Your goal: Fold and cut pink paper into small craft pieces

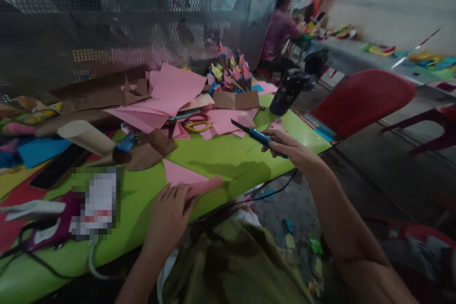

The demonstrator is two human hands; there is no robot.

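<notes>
My left hand [173, 209] rests at the front edge of the green table, its fingers bent over a piece of pink paper [185, 175]. The paper's near edge is folded or rolled over and sticks out to the right of the hand. My right hand [287, 147] is raised above the table's right part, closed around a blue utility knife [260, 137]. The knife's dark blade is out and points up and left, apart from the paper. Part of the paper lies hidden under my left fingers.
Pink sheets [178, 90], scissors [197, 123] and brown card [149, 149] lie farther back. A cardboard box [237, 99] holds folded paper pieces. A dark tumbler [285, 92] stands at right. A phone [101, 199] lies at left. A red chair [363, 99] and a seated person [280, 33] are beyond.
</notes>
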